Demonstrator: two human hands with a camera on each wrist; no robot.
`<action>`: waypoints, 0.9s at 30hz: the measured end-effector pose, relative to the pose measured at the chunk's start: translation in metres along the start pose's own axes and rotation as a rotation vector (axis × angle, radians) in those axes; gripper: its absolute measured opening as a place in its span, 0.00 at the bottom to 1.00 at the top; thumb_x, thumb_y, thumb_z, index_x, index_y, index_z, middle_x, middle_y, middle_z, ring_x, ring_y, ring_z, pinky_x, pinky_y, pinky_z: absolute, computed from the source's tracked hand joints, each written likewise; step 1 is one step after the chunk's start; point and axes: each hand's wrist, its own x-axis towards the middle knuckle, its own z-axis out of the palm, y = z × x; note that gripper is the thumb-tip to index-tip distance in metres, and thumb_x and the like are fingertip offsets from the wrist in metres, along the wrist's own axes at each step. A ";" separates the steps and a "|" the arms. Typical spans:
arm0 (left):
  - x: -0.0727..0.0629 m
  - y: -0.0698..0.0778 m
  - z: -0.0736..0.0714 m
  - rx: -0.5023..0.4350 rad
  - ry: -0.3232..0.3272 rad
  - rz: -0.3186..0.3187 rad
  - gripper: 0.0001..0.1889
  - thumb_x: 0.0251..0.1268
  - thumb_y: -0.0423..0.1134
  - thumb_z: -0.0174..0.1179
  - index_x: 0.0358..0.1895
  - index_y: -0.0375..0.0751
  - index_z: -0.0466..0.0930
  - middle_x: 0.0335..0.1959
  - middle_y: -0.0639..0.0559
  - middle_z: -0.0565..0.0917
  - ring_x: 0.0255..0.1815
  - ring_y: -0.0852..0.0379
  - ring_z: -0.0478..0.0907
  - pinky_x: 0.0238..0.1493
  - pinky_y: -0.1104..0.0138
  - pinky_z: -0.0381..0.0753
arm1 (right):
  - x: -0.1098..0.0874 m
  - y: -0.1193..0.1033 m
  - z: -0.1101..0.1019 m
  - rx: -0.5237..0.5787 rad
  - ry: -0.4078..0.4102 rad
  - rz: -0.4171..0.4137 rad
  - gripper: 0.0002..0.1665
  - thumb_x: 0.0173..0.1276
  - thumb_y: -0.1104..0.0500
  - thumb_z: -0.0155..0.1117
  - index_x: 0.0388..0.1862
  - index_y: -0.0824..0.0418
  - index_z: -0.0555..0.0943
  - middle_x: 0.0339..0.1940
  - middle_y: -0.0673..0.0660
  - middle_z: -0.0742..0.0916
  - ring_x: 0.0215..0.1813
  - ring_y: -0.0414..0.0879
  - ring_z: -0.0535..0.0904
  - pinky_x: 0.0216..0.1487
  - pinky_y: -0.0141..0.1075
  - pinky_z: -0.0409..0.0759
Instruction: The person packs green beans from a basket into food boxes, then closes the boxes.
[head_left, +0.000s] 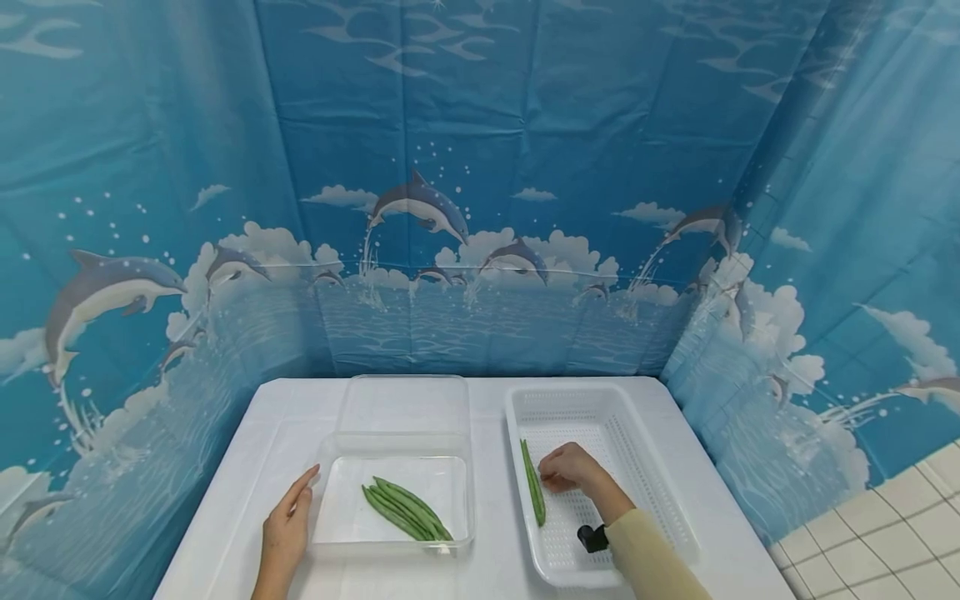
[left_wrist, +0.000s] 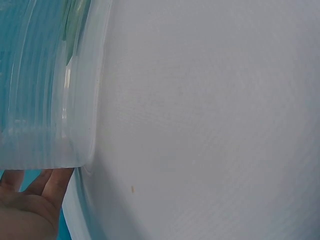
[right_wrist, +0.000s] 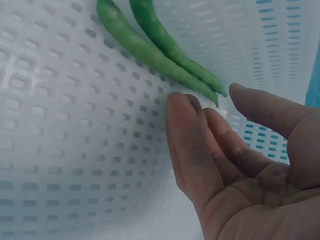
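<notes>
Two green beans (head_left: 533,483) lie along the left side of a white perforated basket (head_left: 651,467). Inside that basket, my right hand (head_left: 572,468) is just right of them. In the right wrist view its thumb and fingers stand apart near the tips of the beans (right_wrist: 165,55), with nothing held. My left hand (head_left: 287,523) is at the left side of a clear plastic container (head_left: 318,533), fingers extended close to its wall. A small bunch of green beans (head_left: 405,508) lies in the container. In the left wrist view, the fingertips (left_wrist: 59,182) partly disappear behind the container's edge.
The container's clear lid (head_left: 405,404) stands open toward the back of the white table (head_left: 491,508). A blue dolphin-print curtain (head_left: 480,325) surrounds the table at the back and sides. White tiles (head_left: 870,521) show at the lower right.
</notes>
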 end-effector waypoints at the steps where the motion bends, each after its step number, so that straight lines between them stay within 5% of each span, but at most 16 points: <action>1: 0.000 0.000 0.000 -0.001 -0.001 -0.002 0.25 0.90 0.48 0.39 0.79 0.47 0.71 0.80 0.38 0.70 0.82 0.30 0.64 0.77 0.35 0.70 | 0.000 0.001 0.002 -0.010 -0.002 0.003 0.09 0.70 0.67 0.69 0.45 0.73 0.87 0.35 0.64 0.92 0.31 0.47 0.91 0.38 0.37 0.93; 15: 0.000 0.000 0.000 -0.005 0.004 0.010 0.24 0.90 0.46 0.40 0.78 0.46 0.72 0.81 0.38 0.70 0.81 0.30 0.65 0.76 0.36 0.71 | -0.003 -0.002 0.009 0.072 -0.065 0.040 0.10 0.72 0.67 0.69 0.45 0.75 0.87 0.27 0.59 0.89 0.26 0.41 0.85 0.36 0.34 0.93; 27: 0.000 0.000 0.001 0.002 0.023 0.008 0.24 0.90 0.47 0.41 0.78 0.48 0.73 0.82 0.42 0.69 0.81 0.31 0.66 0.76 0.38 0.73 | 0.003 -0.004 0.018 0.054 -0.018 0.014 0.07 0.68 0.69 0.71 0.43 0.72 0.85 0.30 0.61 0.91 0.29 0.45 0.88 0.36 0.39 0.93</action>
